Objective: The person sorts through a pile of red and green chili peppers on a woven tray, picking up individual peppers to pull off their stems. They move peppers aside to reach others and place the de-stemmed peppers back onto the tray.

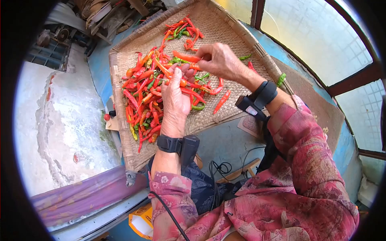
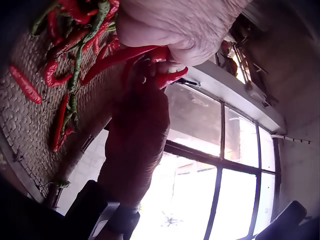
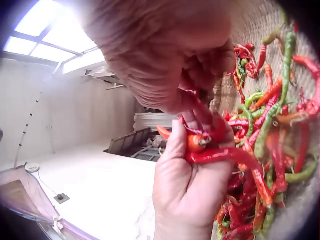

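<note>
The left hand, palm up, holds several red and orange peppers across its palm and fingers, the thumb over them. Just right of it, the right hand pinches a red pepper between thumb and fingers. Beneath both hands lies a woven tray with a large heap of red, orange and green peppers on its left side. In the left wrist view the right hand meets the left hand at the peppers. The right wrist view shows the left palm below the right hand.
A smaller pepper cluster lies toward the tray's far end, and a single red pepper near its close edge. Windows stand at the right, a worn white wall at the left. Black cables hang below the tray.
</note>
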The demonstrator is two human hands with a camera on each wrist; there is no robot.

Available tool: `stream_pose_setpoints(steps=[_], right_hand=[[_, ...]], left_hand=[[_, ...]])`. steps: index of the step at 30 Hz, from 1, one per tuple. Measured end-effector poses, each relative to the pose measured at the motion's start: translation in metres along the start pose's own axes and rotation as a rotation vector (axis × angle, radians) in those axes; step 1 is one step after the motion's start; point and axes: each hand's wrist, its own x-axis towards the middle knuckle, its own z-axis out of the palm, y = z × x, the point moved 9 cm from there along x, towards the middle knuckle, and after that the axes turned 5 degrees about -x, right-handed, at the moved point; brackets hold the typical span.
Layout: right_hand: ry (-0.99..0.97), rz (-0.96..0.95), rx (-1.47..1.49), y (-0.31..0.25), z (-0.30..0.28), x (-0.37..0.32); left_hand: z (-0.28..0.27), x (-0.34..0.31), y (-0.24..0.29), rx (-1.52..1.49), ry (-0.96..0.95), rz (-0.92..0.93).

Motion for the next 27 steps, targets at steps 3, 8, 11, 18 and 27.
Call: stream_pose_setpoints(steps=[3, 8, 11, 18, 27], right_hand=[[0.186, -0.045, -0.325, 0.009, -0.030, 0.005], [0.219, 0.009, -0.709, 0.035, -0.047, 0.008], [0.153, -0.054, -0.280, 0.029, -0.028, 0.004], [-0.166, -0.052, 0.163, -0.020, 0.034, -0.006], [0.189, -0.096, -0.282, 0.002, -0.024, 0.007]], left_hand=[[-0.008, 0.000, 0.001, -0.007, 0.031, -0.047], [-0.011, 0.002, 0.001, -0.035, 0.032, -0.022], [-0.006, 0.001, 0.001, -0.032, -0.008, -0.036], [0.014, -0.003, -0.015, -0.101, -0.155, -0.164], [-0.017, 0.005, 0.001, 0.128, 0.025, -0.056]])
